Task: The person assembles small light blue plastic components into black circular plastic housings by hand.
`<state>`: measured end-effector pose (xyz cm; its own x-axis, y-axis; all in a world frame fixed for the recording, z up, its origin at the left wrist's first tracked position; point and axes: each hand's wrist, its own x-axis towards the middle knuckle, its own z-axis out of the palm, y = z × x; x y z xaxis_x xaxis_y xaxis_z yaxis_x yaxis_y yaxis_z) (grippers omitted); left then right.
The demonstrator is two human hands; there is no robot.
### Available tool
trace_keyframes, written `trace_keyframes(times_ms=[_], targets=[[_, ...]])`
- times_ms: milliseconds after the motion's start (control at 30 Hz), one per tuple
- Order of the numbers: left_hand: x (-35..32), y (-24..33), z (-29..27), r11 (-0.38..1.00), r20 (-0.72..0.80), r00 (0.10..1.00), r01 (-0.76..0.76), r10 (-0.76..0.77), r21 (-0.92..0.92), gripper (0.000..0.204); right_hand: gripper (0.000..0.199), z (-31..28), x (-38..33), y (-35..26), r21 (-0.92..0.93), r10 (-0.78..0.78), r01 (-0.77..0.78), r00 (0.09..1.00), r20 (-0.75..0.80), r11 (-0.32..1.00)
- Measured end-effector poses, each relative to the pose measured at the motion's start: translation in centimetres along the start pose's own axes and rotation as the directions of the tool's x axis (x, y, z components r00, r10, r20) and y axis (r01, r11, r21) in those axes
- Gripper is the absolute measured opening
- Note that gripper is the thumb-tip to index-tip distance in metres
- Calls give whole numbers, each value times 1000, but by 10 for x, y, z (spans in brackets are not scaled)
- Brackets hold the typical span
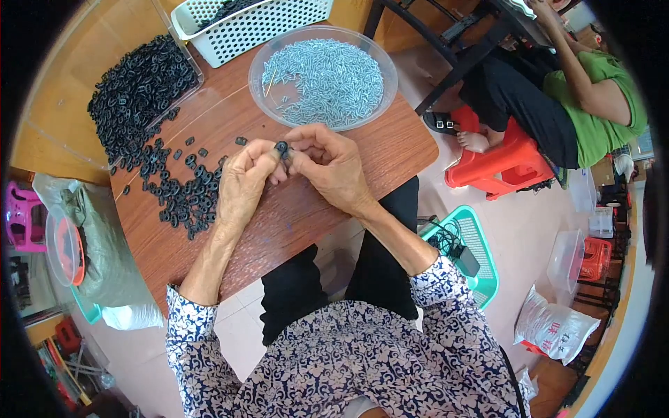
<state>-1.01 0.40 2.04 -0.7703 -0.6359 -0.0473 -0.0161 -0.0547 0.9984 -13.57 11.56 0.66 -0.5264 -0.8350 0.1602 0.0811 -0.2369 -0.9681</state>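
Pinching a small black ring-shaped plastic part (281, 147) between them, the left hand (242, 182) and right hand (333, 161) meet above the round brown wooden table (293, 216), fingers closed narrowly on it, just below the clear round bowl of silvery metal pins (323, 76).

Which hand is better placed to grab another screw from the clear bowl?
Probably the right hand. It sits just below the clear bowl of silver screws, while the left hand pinches the small black part and lies nearer the black pile.
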Motion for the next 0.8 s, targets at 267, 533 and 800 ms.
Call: trace_keyframes(times_ms=[267,533,800], targets=[[0,7,-2,959,80,995,-86,66,270,23,20,-2,-1,-2,-58,0,2,1000,28,998],[0,1,-2,970,50,996,-90,80,224,23,22,0,-1,-3,-119,-20,25,999,49,993],[1,5,-3,957,90,993,-99,77,274,23,27,-2,-1,-4,-142,14,-6,998,57,990]])
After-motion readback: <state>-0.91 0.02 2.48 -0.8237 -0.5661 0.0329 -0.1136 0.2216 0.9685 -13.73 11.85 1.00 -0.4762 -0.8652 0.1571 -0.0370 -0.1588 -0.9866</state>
